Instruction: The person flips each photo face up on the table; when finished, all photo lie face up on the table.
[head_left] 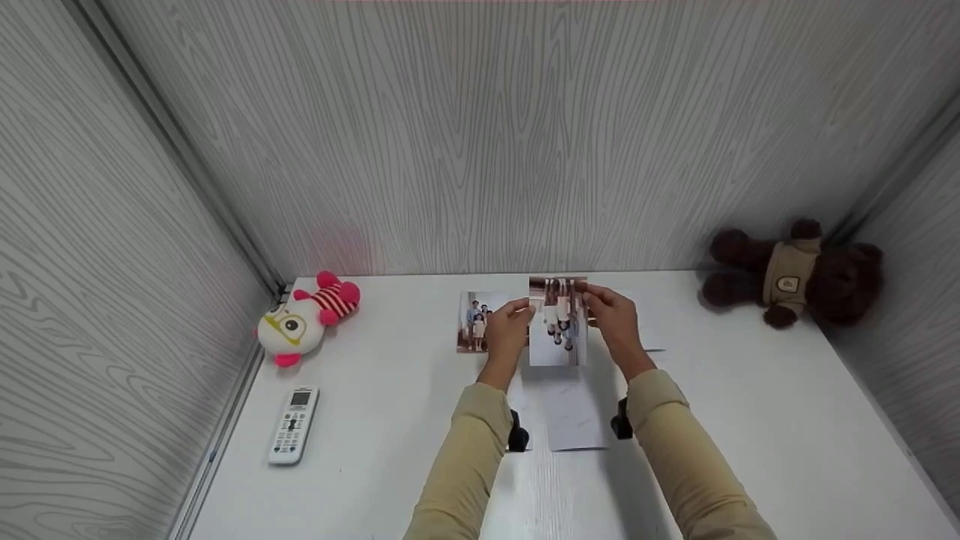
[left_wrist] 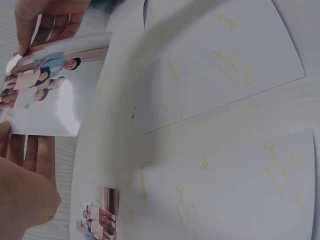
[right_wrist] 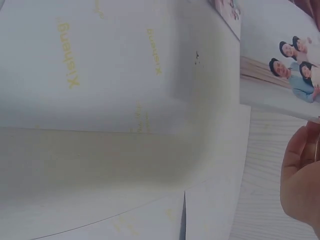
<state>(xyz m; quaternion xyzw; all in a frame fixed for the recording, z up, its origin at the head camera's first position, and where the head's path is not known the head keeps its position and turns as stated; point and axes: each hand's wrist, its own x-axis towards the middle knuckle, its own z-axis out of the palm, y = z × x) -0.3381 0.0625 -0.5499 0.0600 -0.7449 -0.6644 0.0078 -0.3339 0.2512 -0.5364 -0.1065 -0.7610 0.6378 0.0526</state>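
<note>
Both hands hold one photo print (head_left: 559,337) above the table, its group picture upside down in the head view. My left hand (head_left: 507,334) pinches its left edge, and my right hand (head_left: 616,316) pinches the right edge near the far corner. In the left wrist view, light glares off the print's glossy face (left_wrist: 90,107). Partly behind my left hand, another photo print (head_left: 471,337) lies face up. Below the held print a white sheet (head_left: 577,416) with faint yellow lettering lies on the table; a second such sheet (left_wrist: 235,185) shows in the left wrist view.
At the left lie a pink and white plush toy (head_left: 300,322) and a white remote control (head_left: 293,425). A brown teddy bear (head_left: 795,274) lies at the back right. Another white sheet (head_left: 651,326) is beyond my right hand. Grey wood-grain panels (head_left: 480,135) enclose the table.
</note>
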